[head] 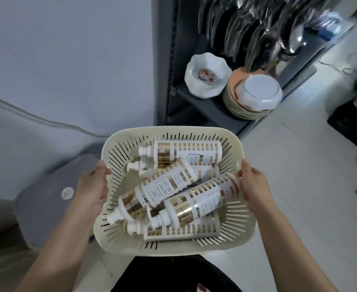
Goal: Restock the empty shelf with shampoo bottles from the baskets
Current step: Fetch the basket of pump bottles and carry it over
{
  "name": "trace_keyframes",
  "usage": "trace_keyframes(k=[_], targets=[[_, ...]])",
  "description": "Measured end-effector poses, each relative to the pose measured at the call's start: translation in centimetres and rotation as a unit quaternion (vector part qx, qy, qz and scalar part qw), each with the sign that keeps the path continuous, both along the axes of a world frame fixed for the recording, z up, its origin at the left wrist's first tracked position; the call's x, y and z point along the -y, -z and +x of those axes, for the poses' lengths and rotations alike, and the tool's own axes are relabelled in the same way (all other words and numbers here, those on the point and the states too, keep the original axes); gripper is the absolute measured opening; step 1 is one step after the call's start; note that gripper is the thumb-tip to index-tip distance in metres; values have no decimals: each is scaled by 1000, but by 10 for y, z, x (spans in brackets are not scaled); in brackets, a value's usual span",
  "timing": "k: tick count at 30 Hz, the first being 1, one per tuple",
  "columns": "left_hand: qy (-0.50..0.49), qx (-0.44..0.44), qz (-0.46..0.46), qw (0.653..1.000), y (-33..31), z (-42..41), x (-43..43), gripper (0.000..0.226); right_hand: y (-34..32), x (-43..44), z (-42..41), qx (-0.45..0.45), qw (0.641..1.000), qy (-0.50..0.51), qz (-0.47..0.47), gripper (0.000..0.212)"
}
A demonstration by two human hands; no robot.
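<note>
On the far left a thin grey cable (36, 119) runs along the pale grey wall (68, 49). Below it sits a flat grey plastic thing with round corners (43, 207), and it has a small white round sticker (67, 193) on it.

Next comes the person's left hand (91, 186). It grips the left rim of a big cream plastic basket with long slots in its sides (173, 131). The thumb is hooked over the rim and the fingers go down the outside.

The basket is held up in the air over the white floor (289, 186). Inside it lies a pile of white shampoo bottles with shiny gold squares (167, 186). They all lie on their sides, some on top of others, and most of their white caps point to the left.

The right hand (255, 186) grips the right rim of the basket the same way. Its thumb is just beside one of the bottles.

Behind the basket stands a dark grey metal shelf (205, 108). On it is a stack of white wavy bowls (207, 81). Beside that is a stack of plates with one white bowl turned upside down on top (259, 91). Shiny dark spoons and ladles (257, 28) hang above them, all blurry.

At the far right a black crate (352, 127) sits on the floor.
</note>
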State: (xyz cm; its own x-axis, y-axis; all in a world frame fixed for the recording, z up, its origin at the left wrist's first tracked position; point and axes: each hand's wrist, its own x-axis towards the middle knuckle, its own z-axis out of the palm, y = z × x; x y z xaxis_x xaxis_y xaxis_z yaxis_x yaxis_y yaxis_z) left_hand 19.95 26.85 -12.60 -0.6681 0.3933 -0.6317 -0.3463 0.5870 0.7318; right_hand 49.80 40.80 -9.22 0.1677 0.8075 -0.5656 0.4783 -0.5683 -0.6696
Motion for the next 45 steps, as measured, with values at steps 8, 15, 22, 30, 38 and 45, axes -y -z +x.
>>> trace_keyframes(k=[8, 15, 22, 30, 38, 45], targets=[[163, 26, 40, 985, -25, 54, -82, 34, -13, 25, 83, 35, 987, 153, 46, 52], [276, 12, 30, 961, -43, 122, -146, 33, -6, 42, 148, 2, 958, 280, 56, 52], [319, 20, 12, 948, -35, 214, -192, 34, 4, 27, 233, -9, 943, 330, 40, 51], [318, 32, 2, 948, -21, 342, -236, 35, 6, -25, 363, 2, 948, 316, 38, 50], [340, 40, 25, 939, -42, 453, -307, 32, -12, -86, 472, 20, 940, 335, 58, 51], [360, 46, 55, 930, -48, 531, -415, 33, -12, -171, 542, 9, 926, 374, 58, 49]])
